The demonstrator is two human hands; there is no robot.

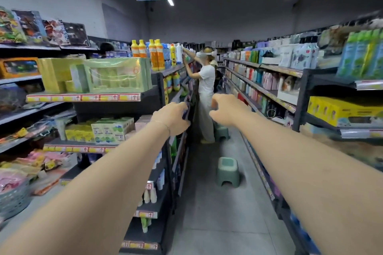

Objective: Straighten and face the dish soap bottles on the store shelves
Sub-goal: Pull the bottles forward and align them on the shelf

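Yellow and orange dish soap bottles (pixel 154 54) stand upright in a row on the top shelf of the left rack, with blue and white bottles beside them. More yellow-blue bottles (pixel 173 83) stand one shelf lower. Both my arms reach forward down the aisle. My left hand (pixel 173 117) is at the left rack's front edge with its fingers curled forward; whether it touches a dark item there I cannot tell. My right hand (pixel 224 109) hangs in mid-air over the aisle, fingers loosely curled, holding nothing.
A person in white (pixel 206 97) stands further down the aisle, handling bottles on the top left shelf. Two green stools (pixel 228 171) stand on the floor. The right rack (pixel 269 93) holds toiletries and boxes. A green boxed set (pixel 116 74) fills the near left shelf.
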